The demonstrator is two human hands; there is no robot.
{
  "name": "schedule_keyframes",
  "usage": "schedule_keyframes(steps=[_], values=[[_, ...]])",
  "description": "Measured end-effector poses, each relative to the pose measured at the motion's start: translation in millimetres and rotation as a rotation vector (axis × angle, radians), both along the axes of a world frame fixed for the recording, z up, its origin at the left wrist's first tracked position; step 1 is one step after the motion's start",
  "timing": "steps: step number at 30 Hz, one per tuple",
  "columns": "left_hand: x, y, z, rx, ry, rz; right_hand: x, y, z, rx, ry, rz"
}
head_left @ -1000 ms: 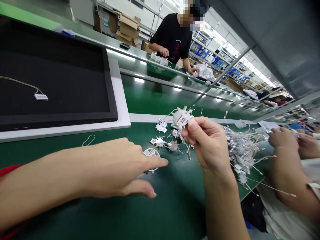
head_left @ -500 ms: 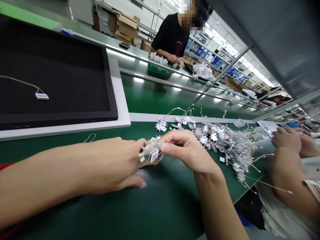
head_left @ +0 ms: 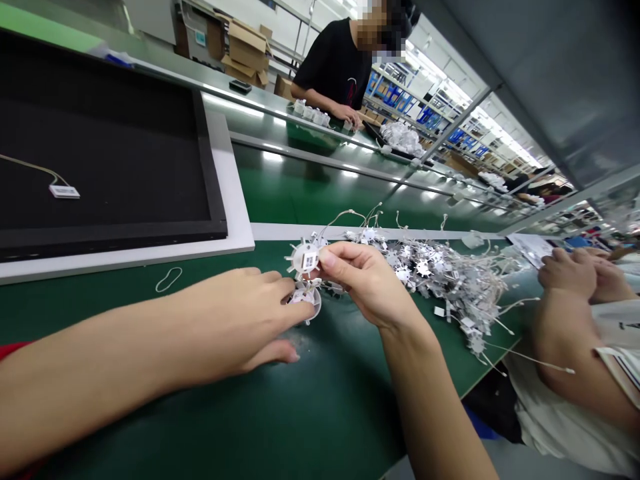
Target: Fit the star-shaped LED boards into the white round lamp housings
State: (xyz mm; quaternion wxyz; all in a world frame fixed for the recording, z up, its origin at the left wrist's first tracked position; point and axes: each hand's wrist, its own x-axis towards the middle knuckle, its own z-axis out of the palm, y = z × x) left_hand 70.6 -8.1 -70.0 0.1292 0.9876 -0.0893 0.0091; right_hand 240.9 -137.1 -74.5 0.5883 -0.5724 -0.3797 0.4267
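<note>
Between the thumb and fingers of my right hand (head_left: 367, 280) is a white spoked disc (head_left: 304, 259) with a square, code-printed label on its face. It is raised just above the fingers of my left hand (head_left: 245, 323). Under those fingertips lies a second round white spoked disc (head_left: 313, 303), partly covered by the fingers. My left thumb is stretched out, away from the disc. Right of my hands spreads a pile of silvery star-shaped pieces (head_left: 435, 267) with thin white wires and small plugs.
A black panel with a pale frame (head_left: 240, 193) lies at the left, with a wired white block (head_left: 64, 192) on it. A wire loop (head_left: 169, 280) lies on the green table. A co-worker's arms (head_left: 567, 313) are close at the right; another person (head_left: 335, 73) works across the bench.
My right hand has raised the labelled disc slightly and turned its face toward me. The second disc now shows under my left fingers. The view has shifted slightly.
</note>
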Motion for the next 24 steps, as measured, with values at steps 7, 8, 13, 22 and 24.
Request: schedule_keyframes(steps=[7, 8, 13, 22, 24], values=[[-5.0, 13.9, 10.0, 0.040, 0.062, 0.064, -0.6, 0.7, -2.5, -0.012, 0.045, 0.074], [-6.4, 18.6, 12.6, 0.012, 0.087, 0.077, -0.9, 0.7, -2.1, -0.025, 0.048, 0.094], [-7.8, 36.7, 28.6, -0.065, 0.307, 0.153, -4.9, 0.9, -0.8, -0.070, 0.168, 0.280], [3.4, 42.5, 48.3, -0.212, 0.606, 0.284, -10.2, 5.3, -10.5, -0.098, 0.244, 0.405], [3.2, 43.8, 49.3, -0.248, 0.621, 0.272, -10.5, 6.3, -11.0, -0.106, 0.256, 0.382]])
